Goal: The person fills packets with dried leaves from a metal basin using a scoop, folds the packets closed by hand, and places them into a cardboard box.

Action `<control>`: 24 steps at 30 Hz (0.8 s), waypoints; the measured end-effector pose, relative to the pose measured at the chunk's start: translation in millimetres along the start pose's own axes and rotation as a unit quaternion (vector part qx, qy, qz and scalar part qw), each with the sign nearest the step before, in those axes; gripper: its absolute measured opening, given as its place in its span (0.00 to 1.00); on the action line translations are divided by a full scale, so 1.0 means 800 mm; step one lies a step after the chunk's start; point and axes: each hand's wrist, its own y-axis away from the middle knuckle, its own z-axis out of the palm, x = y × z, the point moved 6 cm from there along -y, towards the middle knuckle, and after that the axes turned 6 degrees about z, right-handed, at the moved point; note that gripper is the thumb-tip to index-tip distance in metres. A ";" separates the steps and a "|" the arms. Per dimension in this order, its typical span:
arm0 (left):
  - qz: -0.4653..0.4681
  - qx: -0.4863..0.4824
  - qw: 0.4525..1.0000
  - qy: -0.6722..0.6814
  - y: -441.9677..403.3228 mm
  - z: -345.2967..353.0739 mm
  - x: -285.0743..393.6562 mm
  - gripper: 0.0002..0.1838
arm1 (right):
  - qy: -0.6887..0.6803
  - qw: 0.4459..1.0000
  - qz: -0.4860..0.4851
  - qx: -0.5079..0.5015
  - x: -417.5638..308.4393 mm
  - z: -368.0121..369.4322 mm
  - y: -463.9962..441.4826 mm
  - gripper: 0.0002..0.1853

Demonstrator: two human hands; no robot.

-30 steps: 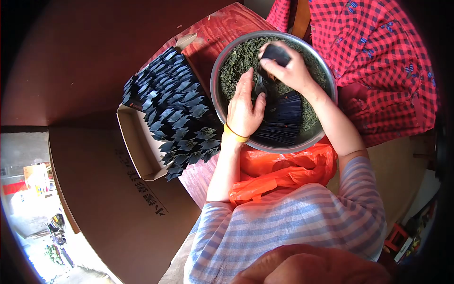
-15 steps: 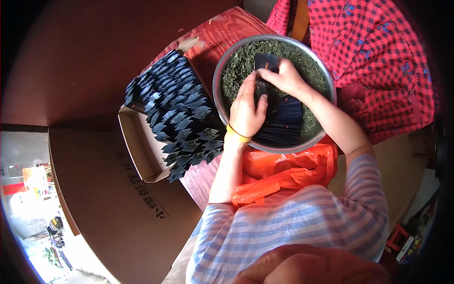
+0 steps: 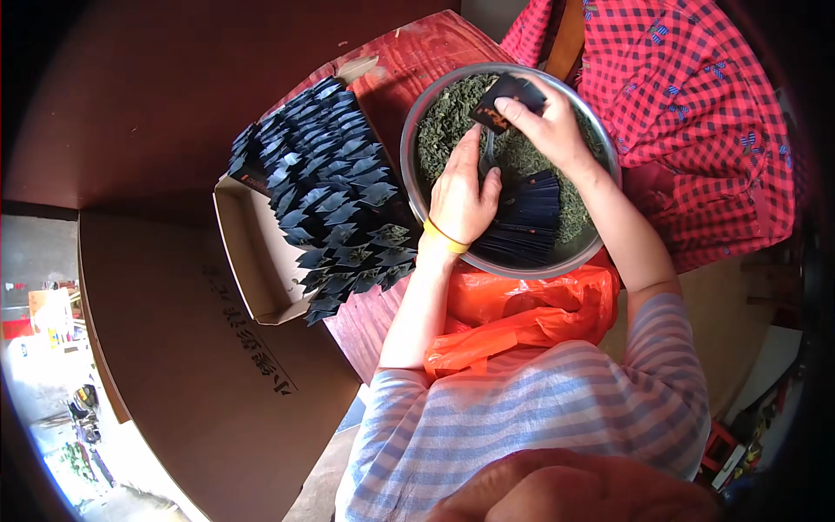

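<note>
A round metal bowl point(image 3: 412, 184) holds dried green leaves point(image 3: 448, 123). Over its far part my right hand point(image 3: 550, 130) grips a small black packet point(image 3: 507, 103), thumb on top. My left hand point(image 3: 463, 196), with a yellow band on the wrist, is over the bowl's left side, its fingers around a dark, shiny object point(image 3: 489, 152) that I cannot fully make out. A fanned stack of flat black packets point(image 3: 526, 217) lies in the bowl's near part, just right of my left hand.
Many black packets point(image 3: 326, 178) stand in rows in an open cardboard box point(image 3: 248, 252) to the left. An orange plastic bag point(image 3: 531, 317) lies below the bowl on the red wooden table point(image 3: 426, 52). Red checkered cloth point(image 3: 687, 113) is at the right. A large brown carton point(image 3: 187, 348) stands lower left.
My right hand first brought the black packet down beside my left fingers, then moved it up and away, tilted. My left hand has shifted slightly right. The whole view has shifted a little.
</note>
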 end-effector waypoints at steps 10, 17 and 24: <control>0.001 -0.003 1.000 0.002 -0.001 0.000 0.002 0.33 | 0.057 0.996 -0.059 -0.023 -0.002 -0.006 0.002 0.10; 0.047 0.021 0.998 -0.047 0.000 -0.001 0.002 0.33 | 0.038 0.999 -0.019 -0.018 0.023 -0.008 0.004 0.10; 0.007 -0.012 1.000 0.002 -0.003 0.003 0.001 0.31 | 0.187 0.981 -0.032 -0.045 0.054 -0.004 0.007 0.11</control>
